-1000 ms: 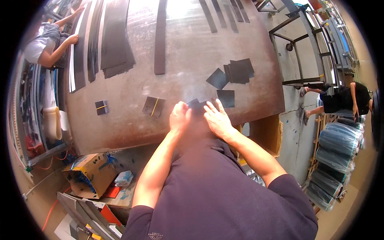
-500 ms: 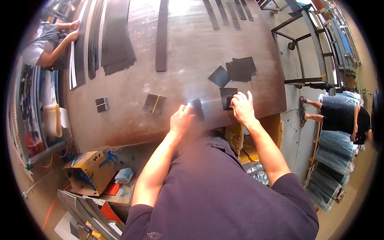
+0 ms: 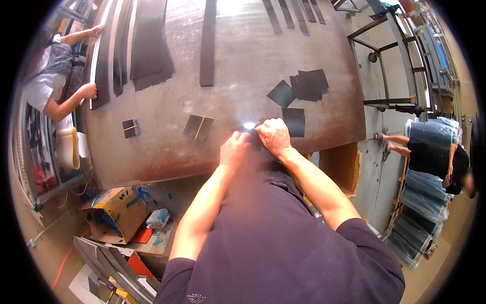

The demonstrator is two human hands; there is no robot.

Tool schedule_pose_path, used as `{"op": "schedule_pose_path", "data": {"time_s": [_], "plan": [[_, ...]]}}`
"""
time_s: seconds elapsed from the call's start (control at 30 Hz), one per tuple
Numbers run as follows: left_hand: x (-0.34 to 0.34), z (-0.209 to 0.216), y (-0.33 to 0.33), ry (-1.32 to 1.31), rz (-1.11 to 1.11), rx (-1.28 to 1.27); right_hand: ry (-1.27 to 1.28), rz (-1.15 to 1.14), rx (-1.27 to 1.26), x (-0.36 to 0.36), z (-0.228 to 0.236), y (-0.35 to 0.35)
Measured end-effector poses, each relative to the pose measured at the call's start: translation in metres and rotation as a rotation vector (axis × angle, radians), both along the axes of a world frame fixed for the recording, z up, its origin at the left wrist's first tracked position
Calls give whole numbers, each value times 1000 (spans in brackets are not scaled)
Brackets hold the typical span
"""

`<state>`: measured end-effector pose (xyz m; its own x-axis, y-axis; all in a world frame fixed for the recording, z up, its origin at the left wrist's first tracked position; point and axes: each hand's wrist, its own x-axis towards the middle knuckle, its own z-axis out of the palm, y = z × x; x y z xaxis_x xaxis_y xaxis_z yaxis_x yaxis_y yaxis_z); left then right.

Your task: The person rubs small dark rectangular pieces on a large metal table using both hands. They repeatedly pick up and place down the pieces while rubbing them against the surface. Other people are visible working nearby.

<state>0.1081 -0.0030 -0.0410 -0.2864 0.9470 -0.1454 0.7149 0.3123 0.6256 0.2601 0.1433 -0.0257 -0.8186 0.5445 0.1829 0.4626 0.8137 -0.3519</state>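
Note:
My left hand and my right hand are close together near the table's front edge, fingers closed on a dark square sheet between them. Glare and the fingers hide much of that sheet, so whether it is one layer or several I cannot tell. Just beyond my right hand lies a dark square piece. Behind it are a tilted square and a spread of overlapping dark squares. To the left lie a larger bundle and a smaller bundle, each bound with a yellow band.
Long dark strips and a single strip lie on the metal table. A co-worker handles a pale strip at far left. Cardboard boxes stand below the front edge. A metal rack and another person are at right.
My right hand has left the dark square at right and moved left to the sheet at my left hand. The co-worker's hands have spread apart along the pale strip.

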Motion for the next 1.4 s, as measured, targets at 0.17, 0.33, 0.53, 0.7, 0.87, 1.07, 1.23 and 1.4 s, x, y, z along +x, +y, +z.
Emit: {"op": "schedule_pose_path", "data": {"time_s": [0.17, 0.33, 0.53, 0.7, 0.87, 1.07, 1.23, 1.4], "plan": [[2, 0, 0, -19, 17, 1, -181, 121, -53, 18, 2, -18], [0, 3, 0, -31, 9, -6, -28, -46, 0, -3, 10, 0], [4, -10, -1, -47, 62, -25, -68, 163, 37, 15, 3, -25], [2, -4, -1, -16, 53, 13, -290, 172, -111, 17, 10, -34], [0, 1, 1, -16, 18, -24, -50, 33, -18, 1, 15, -10], [0, 0, 1, -14, 5, -23, -352, 241, -144, 14, 21, -33], [3, 5, 2, -29, 4, -27, -214, 259, -140, 20, 17, -27], [0, 1, 0, -79, 111, 65, -407, 324, -92, 29, 1, -32]]}}
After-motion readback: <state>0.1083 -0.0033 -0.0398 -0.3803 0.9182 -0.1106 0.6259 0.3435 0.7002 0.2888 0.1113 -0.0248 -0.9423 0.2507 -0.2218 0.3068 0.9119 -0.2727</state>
